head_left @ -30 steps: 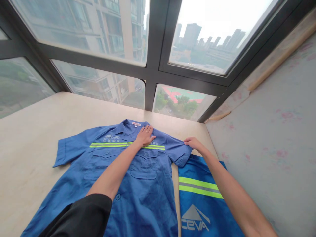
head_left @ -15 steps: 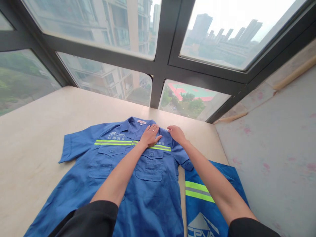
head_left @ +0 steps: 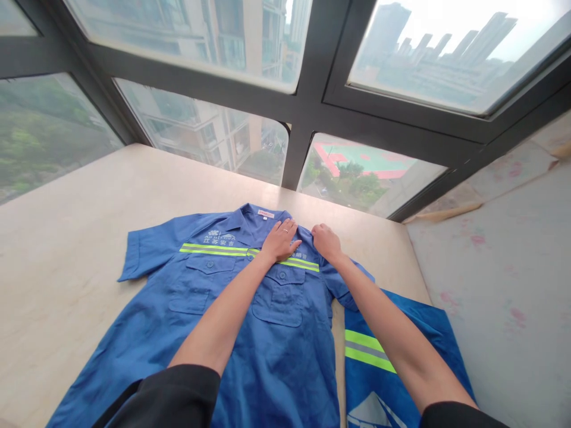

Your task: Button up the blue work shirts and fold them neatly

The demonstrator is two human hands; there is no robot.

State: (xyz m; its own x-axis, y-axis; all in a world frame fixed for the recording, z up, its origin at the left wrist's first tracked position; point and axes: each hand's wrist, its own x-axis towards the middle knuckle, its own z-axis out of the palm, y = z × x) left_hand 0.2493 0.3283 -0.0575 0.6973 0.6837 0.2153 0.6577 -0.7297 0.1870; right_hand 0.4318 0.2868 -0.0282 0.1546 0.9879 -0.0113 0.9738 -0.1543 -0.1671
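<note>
A blue short-sleeved work shirt [head_left: 285,351] lies spread front side up, collar toward the window. It has a yellow-and-grey reflective stripe across the chest, white lettering and two flap pockets. My left hand [head_left: 281,239] rests flat on the shirt just below the collar, fingers stretched out, a ring on one finger. At the shoulder on the right side, my right hand [head_left: 326,242] has its fingers curled together, pinching the shirt's shoulder edge. The sleeve on that side is partly hidden beneath my right forearm.
A second blue garment [head_left: 361,380] with a reflective stripe lies folded to the right, partly under my right arm. Both rest on a pale sill-like surface [head_left: 89,238]. Grey-framed windows [head_left: 250,98] rise behind; a flower-patterned wall [head_left: 504,297] bounds the right.
My right hand has come in against the shirt's shoulder, and its fingers have closed there. My left hand stays flat on the shirt. The view has shifted slightly.
</note>
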